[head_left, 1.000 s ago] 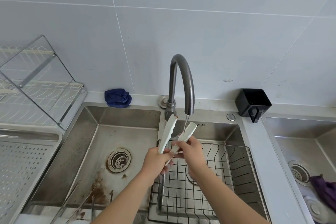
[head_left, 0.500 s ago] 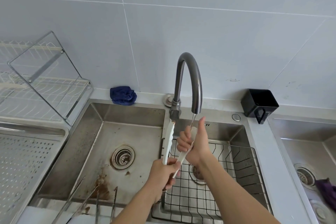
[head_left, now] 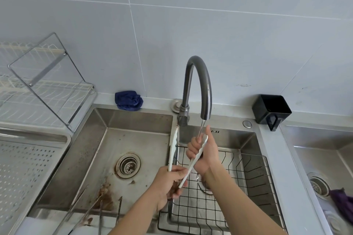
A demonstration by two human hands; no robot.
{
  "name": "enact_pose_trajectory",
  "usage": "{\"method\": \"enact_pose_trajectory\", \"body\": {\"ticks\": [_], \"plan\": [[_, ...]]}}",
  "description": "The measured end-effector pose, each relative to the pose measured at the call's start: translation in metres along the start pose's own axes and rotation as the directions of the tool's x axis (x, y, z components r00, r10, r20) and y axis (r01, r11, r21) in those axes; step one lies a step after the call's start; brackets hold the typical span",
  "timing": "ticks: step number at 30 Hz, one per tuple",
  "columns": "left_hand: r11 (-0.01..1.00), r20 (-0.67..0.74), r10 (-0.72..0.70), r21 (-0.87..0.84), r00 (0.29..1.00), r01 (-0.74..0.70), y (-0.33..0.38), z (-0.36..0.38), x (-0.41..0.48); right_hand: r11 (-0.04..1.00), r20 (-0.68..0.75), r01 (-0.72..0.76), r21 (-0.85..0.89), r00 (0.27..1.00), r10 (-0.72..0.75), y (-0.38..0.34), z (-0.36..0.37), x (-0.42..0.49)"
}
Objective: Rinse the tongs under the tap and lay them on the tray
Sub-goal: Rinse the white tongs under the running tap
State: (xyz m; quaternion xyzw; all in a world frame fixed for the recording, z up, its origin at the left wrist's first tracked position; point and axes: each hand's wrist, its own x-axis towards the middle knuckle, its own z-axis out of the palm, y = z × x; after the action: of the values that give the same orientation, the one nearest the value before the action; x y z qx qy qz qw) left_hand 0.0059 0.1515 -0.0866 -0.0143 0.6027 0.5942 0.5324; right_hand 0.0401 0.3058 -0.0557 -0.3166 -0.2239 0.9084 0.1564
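White tongs (head_left: pixel 173 147) stand spread in a V over the sink divider, tips up. My left hand (head_left: pixel 168 183) grips their hinged lower end. My right hand (head_left: pixel 203 153) is wrapped around the right arm of the tongs, thumb up, directly under the spout of the dark curved tap (head_left: pixel 198 86). A thin stream of water falls from the spout onto that arm and my fingers. The left arm of the tongs is bare and reaches up beside the tap base. A perforated metal tray (head_left: pixel 23 168) lies at the left of the sink.
A black wire basket (head_left: pixel 246 183) sits in the right basin. The stained left basin (head_left: pixel 122 139) holds metal tongs (head_left: pixel 91 210) near its front. A dish rack (head_left: pixel 42 89), blue cloth (head_left: pixel 129 100) and black holder (head_left: pixel 271 108) line the back. A second sink (head_left: pixel 324 158) lies right.
My right hand slid up the right arm of the tongs from near the hinge to under the water stream. My left hand kept hold of the lower end. The camera shifted slightly.
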Motion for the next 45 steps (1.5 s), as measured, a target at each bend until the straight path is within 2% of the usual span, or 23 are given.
{"method": "enact_pose_trajectory", "body": {"ticks": [1, 4, 6, 7, 9, 11, 14, 16, 19, 22, 24, 26, 27, 30, 33, 36, 38, 41, 43, 45], "plan": [[1.000, 0.003, -0.005, -0.027, 1.000, 0.005, 0.000, -0.002, 0.000, 1.000, 0.016, 0.008, 0.022, 1.000, -0.008, 0.000, 0.001, 0.000], [0.995, 0.011, 0.016, -0.096, 1.000, -0.015, 0.004, -0.011, 0.002, 0.997, 0.186, 0.029, 0.071, 0.982, -0.042, 0.004, 0.000, -0.005], [0.993, 0.001, 0.036, -0.112, 0.999, -0.035, 0.006, -0.014, 0.004, 0.997, 0.253, 0.078, -0.030, 0.965, -0.068, 0.006, -0.001, -0.008], [0.993, -0.002, 0.040, -0.112, 0.999, -0.040, 0.006, -0.013, 0.004, 0.987, 0.233, 0.114, -0.115, 0.969, -0.084, 0.007, 0.001, -0.008], [0.994, 0.003, 0.039, -0.105, 0.999, -0.039, 0.006, -0.010, 0.005, 0.953, 0.098, 0.144, -0.267, 0.988, -0.122, 0.007, 0.008, -0.005], [0.995, 0.010, 0.039, -0.087, 0.999, -0.038, 0.006, -0.006, 0.006, 0.946, 0.027, 0.132, -0.295, 0.991, -0.130, 0.004, 0.010, -0.003], [0.997, 0.019, -0.017, -0.079, 1.000, 0.018, 0.009, -0.007, 0.007, 0.980, 0.089, 0.069, -0.184, 0.995, -0.053, 0.002, 0.008, -0.005], [0.993, 0.040, -0.075, -0.093, 0.996, 0.079, 0.010, -0.010, 0.006, 0.999, 0.219, 0.002, -0.041, 0.976, 0.007, 0.003, 0.004, -0.010], [0.993, 0.002, -0.055, -0.101, 0.998, 0.055, 0.007, -0.011, 0.007, 0.998, 0.350, 0.057, 0.041, 0.934, -0.068, -0.006, 0.004, -0.013], [0.994, -0.118, 0.076, -0.074, 0.990, -0.085, 0.006, -0.003, 0.012, 0.994, 0.292, 0.107, -0.037, 0.952, -0.092, -0.017, 0.013, -0.013], [0.988, -0.186, 0.143, -0.034, 0.972, -0.152, 0.007, 0.005, 0.016, 0.969, 0.226, 0.161, -0.188, 0.967, -0.117, -0.019, 0.018, -0.012], [0.985, -0.226, 0.151, -0.051, 0.962, -0.166, 0.010, 0.009, 0.019, 0.918, 0.232, 0.194, -0.346, 0.966, -0.117, -0.015, 0.021, -0.014], [0.985, -0.238, 0.142, -0.063, 0.961, -0.162, 0.012, 0.009, 0.021, 0.913, 0.268, 0.182, -0.366, 0.960, -0.084, -0.012, 0.022, -0.016], [0.990, -0.233, 0.093, -0.083, 0.968, -0.115, 0.012, 0.006, 0.021, 0.966, 0.388, 0.108, -0.233, 0.922, -0.010, -0.014, 0.021, -0.020], [0.990, -0.223, 0.095, -0.084, 0.970, -0.116, 0.013, 0.009, 0.020, 0.962, 0.307, 0.134, -0.239, 0.950, -0.057, -0.020, 0.022, -0.020], [0.993, -0.234, 0.114, -0.009, 0.966, -0.119, 0.017, 0.014, 0.020, 0.974, 0.213, 0.075, -0.213, 0.977, -0.028, -0.016, 0.026, -0.021], [0.993, -0.270, 0.114, 0.004, 0.956, -0.117, 0.018, 0.015, 0.022, 0.977, 0.275, 0.073, -0.200, 0.961, -0.016, -0.009, 0.025, -0.024], [0.989, -0.302, 0.127, -0.029, 0.945, -0.142, 0.022, 0.015, 0.026, 0.913, 0.414, 0.161, -0.375, 0.910, 0.009, 0.004, 0.015, -0.032], [0.984, -0.299, 0.154, -0.041, 0.942, -0.174, 0.026, 0.017, 0.026, 0.871, 0.392, 0.174, -0.460, 0.920, 0.023, 0.008, 0.011, -0.034], [0.977, -0.317, 0.188, -0.035, 0.930, -0.209, 0.030, 0.018, 0.027, 0.892, 0.301, 0.189, -0.410, 0.952, -0.064, 0.003, 0.013, -0.031]]}}
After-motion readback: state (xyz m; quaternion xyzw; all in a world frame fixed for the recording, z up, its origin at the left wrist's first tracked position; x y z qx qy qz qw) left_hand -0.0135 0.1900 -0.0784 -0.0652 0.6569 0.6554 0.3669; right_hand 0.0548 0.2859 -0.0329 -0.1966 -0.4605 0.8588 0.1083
